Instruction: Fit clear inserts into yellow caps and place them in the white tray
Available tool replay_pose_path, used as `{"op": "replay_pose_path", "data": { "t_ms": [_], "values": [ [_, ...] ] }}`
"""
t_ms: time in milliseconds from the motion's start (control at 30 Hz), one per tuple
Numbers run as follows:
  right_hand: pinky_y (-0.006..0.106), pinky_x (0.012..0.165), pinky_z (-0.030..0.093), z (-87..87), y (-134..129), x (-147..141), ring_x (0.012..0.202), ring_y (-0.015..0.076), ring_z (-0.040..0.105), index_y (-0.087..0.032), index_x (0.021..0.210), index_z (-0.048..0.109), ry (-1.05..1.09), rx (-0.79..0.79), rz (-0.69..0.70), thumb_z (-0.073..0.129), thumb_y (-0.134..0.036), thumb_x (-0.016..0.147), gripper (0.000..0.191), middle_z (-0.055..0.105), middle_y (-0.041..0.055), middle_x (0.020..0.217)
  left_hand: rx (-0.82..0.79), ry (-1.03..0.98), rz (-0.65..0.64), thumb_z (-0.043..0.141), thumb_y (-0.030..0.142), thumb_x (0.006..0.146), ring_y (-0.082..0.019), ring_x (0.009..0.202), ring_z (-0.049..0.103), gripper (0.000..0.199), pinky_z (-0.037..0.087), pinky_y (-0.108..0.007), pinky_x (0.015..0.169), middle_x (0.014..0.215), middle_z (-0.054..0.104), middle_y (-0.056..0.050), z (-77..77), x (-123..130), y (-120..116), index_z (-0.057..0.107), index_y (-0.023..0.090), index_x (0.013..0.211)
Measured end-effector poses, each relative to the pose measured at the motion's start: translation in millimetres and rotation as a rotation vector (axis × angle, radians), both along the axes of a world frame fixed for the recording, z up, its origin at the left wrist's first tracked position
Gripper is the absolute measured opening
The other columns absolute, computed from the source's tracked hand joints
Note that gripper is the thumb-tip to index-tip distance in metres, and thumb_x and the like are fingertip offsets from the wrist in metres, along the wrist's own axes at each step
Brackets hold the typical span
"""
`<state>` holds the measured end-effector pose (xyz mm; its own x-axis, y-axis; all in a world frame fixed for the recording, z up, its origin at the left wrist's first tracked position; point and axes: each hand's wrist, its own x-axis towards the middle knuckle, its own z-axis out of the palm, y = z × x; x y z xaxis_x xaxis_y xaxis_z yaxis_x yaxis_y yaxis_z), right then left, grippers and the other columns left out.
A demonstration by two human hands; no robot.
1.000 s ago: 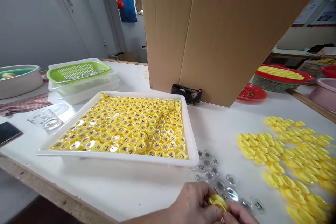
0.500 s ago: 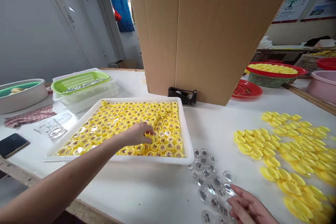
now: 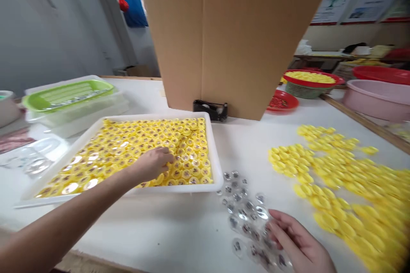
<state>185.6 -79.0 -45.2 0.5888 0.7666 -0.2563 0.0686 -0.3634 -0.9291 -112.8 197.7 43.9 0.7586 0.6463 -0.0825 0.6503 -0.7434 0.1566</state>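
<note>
My left hand (image 3: 156, 164) reaches into a white tray (image 3: 215, 153), its fingers curled down among the yellow round pieces (image 3: 128, 149) that fill it, each with a small printed picture under a shiny top. Whatever is between those fingertips is hidden. On the table in front, my right hand (image 3: 296, 241) pinches the edge of a clear plastic disc (image 3: 262, 212) between thumb and fingers. More clear discs with small printed pictures (image 3: 237, 246) lie loosely around and under that hand. To the right spread many yellow oval-looking caps (image 3: 339, 217), apart from both hands.
Behind the tray stand a black tape dispenser (image 3: 210, 110) and a large cardboard box (image 3: 237, 42). A green basket (image 3: 68, 94) on clear tubs is at left, near a clear cup (image 3: 35, 164). Back right are a red plate (image 3: 283, 101) and a pink basin (image 3: 378, 98).
My view has turned right, so most things sit further left. My right hand has closed at the clear discs, some of which have shifted. My left hand remains in the tray.
</note>
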Motion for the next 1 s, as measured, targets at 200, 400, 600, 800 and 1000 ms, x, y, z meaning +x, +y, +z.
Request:
{"op": "replay_pose_path", "data": {
  "t_ms": [200, 400, 600, 800, 1000],
  "values": [
    [0.030, 0.072, 0.052, 12.2, 6, 17, 0.080, 0.0202, 0.064, -0.020, 0.092, 0.062, -0.568, -0.022, 0.079, 0.046, -0.036, 0.086, 0.024, 0.066, 0.0065, 0.088, 0.126, -0.113, -0.048, 0.051, 0.030, 0.082, -0.021, 0.081, 0.061, 0.022, 0.043, -0.027, 0.062, 0.094, 0.062, -0.004, -10.5, -3, -2, 0.064, 0.025, 0.099],
    [0.032, 0.072, 0.046, 9.9, 52, 30, 0.081, 0.0213, 0.061, -0.021, 0.092, 0.067, -0.729, -0.096, 0.206, 0.051, -0.021, 0.079, 0.020, 0.060, 0.0073, 0.094, 0.085, -0.477, -0.275, 0.048, 0.028, 0.088, -0.017, 0.074, 0.059, 0.018, 0.046, -0.027, 0.066, 0.082, 0.062, -0.004, 10.5, 63, -84, 0.063, 0.021, 0.093],
    [0.026, 0.068, 0.042, 9.6, 57, 29, 0.071, 0.0162, 0.059, -0.021, 0.072, 0.067, -0.686, -0.078, 0.266, 0.053, -0.012, 0.076, 0.018, 0.059, 0.0022, 0.076, -0.169, -0.423, -0.317, 0.050, 0.021, 0.083, -0.018, 0.073, 0.059, 0.015, 0.045, -0.028, 0.065, 0.080, 0.062, -0.004, -2.8, 156, -130, 0.064, 0.020, 0.089],
    [0.030, 0.069, 0.041, 22.9, 16, 28, 0.073, 0.0185, 0.058, -0.021, 0.083, 0.066, -0.548, 0.020, 0.159, 0.048, -0.019, 0.083, 0.018, 0.064, 0.0028, 0.077, -0.253, -0.363, -0.289, 0.051, 0.019, 0.078, -0.018, 0.078, 0.061, 0.024, 0.047, -0.028, 0.072, 0.088, 0.065, -0.004, -21.9, 265, -117, 0.064, 0.020, 0.098],
    [0.024, 0.050, 0.039, 21.1, -16, 31, 0.054, 0.0125, 0.046, -0.021, 0.080, 0.056, -0.248, 0.111, -0.023, 0.041, -0.030, 0.088, 0.019, 0.046, -0.0042, 0.061, -0.251, -0.283, -0.298, 0.069, 0.036, 0.065, -0.025, 0.089, 0.061, 0.052, 0.049, -0.033, 0.077, 0.106, 0.060, -0.011, -53.2, 338, -137, 0.057, 0.016, 0.111]
  ]
}}
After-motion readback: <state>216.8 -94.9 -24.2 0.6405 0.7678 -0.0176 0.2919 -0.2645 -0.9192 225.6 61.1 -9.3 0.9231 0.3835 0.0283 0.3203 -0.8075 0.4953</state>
